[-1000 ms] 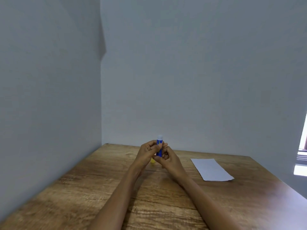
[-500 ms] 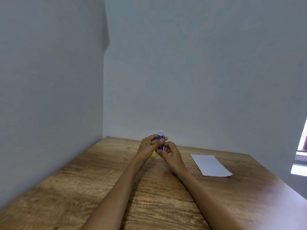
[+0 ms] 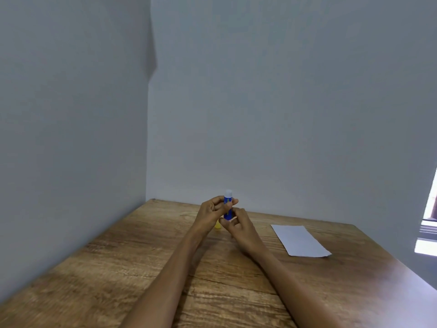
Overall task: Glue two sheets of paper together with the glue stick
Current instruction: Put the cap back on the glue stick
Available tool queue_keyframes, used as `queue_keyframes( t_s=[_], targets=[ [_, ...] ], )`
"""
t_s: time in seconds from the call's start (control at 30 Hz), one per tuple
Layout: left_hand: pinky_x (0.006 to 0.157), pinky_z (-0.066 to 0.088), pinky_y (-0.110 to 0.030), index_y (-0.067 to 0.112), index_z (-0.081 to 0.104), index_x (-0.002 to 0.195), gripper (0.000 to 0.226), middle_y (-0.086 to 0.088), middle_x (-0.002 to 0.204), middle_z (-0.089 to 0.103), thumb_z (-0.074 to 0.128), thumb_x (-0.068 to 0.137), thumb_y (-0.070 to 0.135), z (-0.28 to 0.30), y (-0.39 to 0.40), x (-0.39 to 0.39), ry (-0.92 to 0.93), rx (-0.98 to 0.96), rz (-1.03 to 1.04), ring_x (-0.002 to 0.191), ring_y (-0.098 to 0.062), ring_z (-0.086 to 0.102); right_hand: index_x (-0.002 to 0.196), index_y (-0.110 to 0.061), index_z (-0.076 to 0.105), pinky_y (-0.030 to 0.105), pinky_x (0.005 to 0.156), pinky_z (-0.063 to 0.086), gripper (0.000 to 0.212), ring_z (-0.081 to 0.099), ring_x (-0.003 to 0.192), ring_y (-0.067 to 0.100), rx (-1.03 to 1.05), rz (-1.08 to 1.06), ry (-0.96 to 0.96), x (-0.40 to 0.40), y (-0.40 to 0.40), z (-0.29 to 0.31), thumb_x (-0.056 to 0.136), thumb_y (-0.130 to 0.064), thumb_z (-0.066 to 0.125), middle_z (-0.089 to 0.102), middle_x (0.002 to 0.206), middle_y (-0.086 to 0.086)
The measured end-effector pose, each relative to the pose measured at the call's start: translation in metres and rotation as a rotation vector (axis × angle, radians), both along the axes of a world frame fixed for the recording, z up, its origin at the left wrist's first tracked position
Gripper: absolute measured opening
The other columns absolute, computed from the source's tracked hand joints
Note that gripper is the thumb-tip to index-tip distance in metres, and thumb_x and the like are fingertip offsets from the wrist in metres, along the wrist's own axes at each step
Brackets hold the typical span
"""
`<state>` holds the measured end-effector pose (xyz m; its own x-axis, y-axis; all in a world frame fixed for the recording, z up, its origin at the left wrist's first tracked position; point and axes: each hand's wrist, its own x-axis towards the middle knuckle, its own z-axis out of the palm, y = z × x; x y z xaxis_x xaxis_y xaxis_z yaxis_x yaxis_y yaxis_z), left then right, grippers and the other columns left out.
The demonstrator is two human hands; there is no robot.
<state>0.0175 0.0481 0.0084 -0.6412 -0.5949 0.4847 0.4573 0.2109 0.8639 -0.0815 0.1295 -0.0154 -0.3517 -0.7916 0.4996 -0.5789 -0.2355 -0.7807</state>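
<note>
A blue glue stick [image 3: 228, 204] stands upright above the table, its whitish glue tip showing at the top. My left hand [image 3: 211, 215] grips the upper part of its barrel. My right hand [image 3: 238, 224] pinches its bottom end from below. A small yellow cap [image 3: 217, 225] lies on the table just behind my left hand, partly hidden. White paper [image 3: 300, 240] lies flat on the table to the right of both hands; whether it is one sheet or two stacked I cannot tell.
The wooden table [image 3: 142, 268] fits into a corner, with grey walls at the left and back. A bright window edge [image 3: 428, 233] shows at the far right.
Both hands and the glue stick stay in nearly the same place. The fingers have shifted slightly round the barrel, and the view has drifted a little.
</note>
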Motion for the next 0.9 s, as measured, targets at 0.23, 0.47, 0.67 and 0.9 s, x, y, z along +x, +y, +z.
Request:
queue_keyframes(
  t_s=[0.23, 0.47, 0.67, 0.9],
  targets=[
    [0.083, 0.054, -0.017, 0.007, 0.065, 0.11, 0.021, -0.005, 0.111, 0.071, 0.058, 0.091, 0.014, -0.0013, -0.003, 0.0019, -0.009, 0.002, 0.029, 0.104, -0.009, 0.067, 0.081, -0.035, 0.059, 0.025, 0.068, 0.042, 0.008, 0.053, 0.076, 0.004, -0.031, -0.13, 0.084, -0.0033, 0.0007, 0.0034, 0.081, -0.039, 0.067, 0.056, 0.084, -0.011],
    [0.083, 0.052, -0.017, 0.011, 0.067, 0.106, 0.018, -0.001, 0.109, 0.072, 0.059, 0.09, 0.013, -0.0016, -0.0024, 0.0002, -0.006, -0.023, 0.013, 0.104, -0.009, 0.067, 0.093, -0.034, 0.056, 0.012, 0.071, 0.04, 0.01, 0.05, 0.081, -0.001, -0.002, -0.024, 0.032, -0.0022, 0.002, 0.0003, 0.086, -0.036, 0.064, 0.051, 0.096, -0.006],
    [0.08, 0.052, -0.016, 0.01, 0.067, 0.105, 0.017, 0.0, 0.108, 0.072, 0.059, 0.09, 0.012, -0.0015, -0.0042, 0.0026, -0.002, -0.027, 0.007, 0.102, -0.009, 0.068, 0.088, -0.027, 0.063, 0.018, 0.07, 0.04, 0.003, 0.052, 0.081, 0.006, -0.046, -0.072, 0.087, -0.0046, 0.0018, 0.0036, 0.087, -0.03, 0.064, 0.054, 0.086, -0.008],
    [0.078, 0.052, -0.015, 0.009, 0.067, 0.109, 0.021, 0.001, 0.107, 0.073, 0.062, 0.088, 0.012, -0.0017, 0.0002, -0.0015, -0.032, -0.057, -0.026, 0.1, -0.011, 0.069, 0.085, -0.029, 0.057, 0.021, 0.068, 0.039, 0.016, 0.049, 0.077, 0.004, -0.075, -0.129, 0.056, -0.0078, 0.0012, -0.0003, 0.079, -0.035, 0.07, 0.053, 0.087, -0.007]
  ],
)
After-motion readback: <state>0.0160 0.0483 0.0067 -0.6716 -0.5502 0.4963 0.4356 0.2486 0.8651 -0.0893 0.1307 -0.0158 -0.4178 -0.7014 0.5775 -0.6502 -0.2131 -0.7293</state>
